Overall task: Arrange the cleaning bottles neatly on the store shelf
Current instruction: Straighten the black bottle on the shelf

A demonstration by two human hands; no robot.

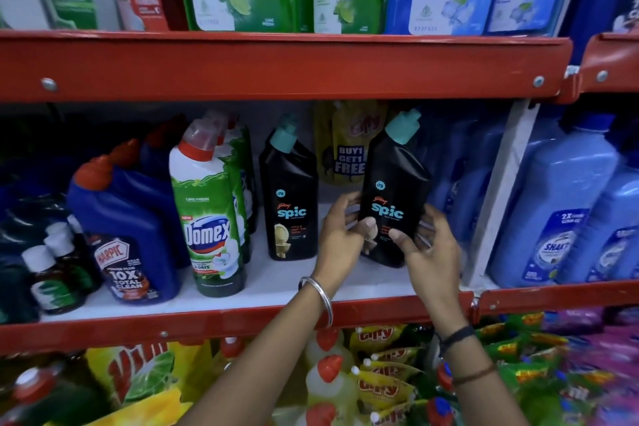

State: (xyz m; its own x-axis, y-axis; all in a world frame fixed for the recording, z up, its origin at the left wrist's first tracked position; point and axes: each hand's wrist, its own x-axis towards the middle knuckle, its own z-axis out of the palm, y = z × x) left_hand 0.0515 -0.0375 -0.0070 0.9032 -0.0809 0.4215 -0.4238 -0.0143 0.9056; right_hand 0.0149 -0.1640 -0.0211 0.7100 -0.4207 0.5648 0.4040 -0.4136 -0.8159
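Observation:
A black Spic bottle [394,180] with a teal cap leans to the right over the white middle shelf [276,284]. My left hand [340,235] grips its lower left side and my right hand [428,252] grips its lower right side. A second black Spic bottle [290,197] stands upright just to the left, apart from my hands. Further left stand a green Domex bottle [211,214] and a blue Harpic bottle [131,228], each with more of its kind behind.
Small dark bottles [52,273] sit at the far left. A yellow refill pouch [345,145] stands at the back. Blue bottles [553,211] fill the right bay beyond a white upright [501,190]. The red shelf lip [242,325] runs below, another red shelf [276,66] overhead.

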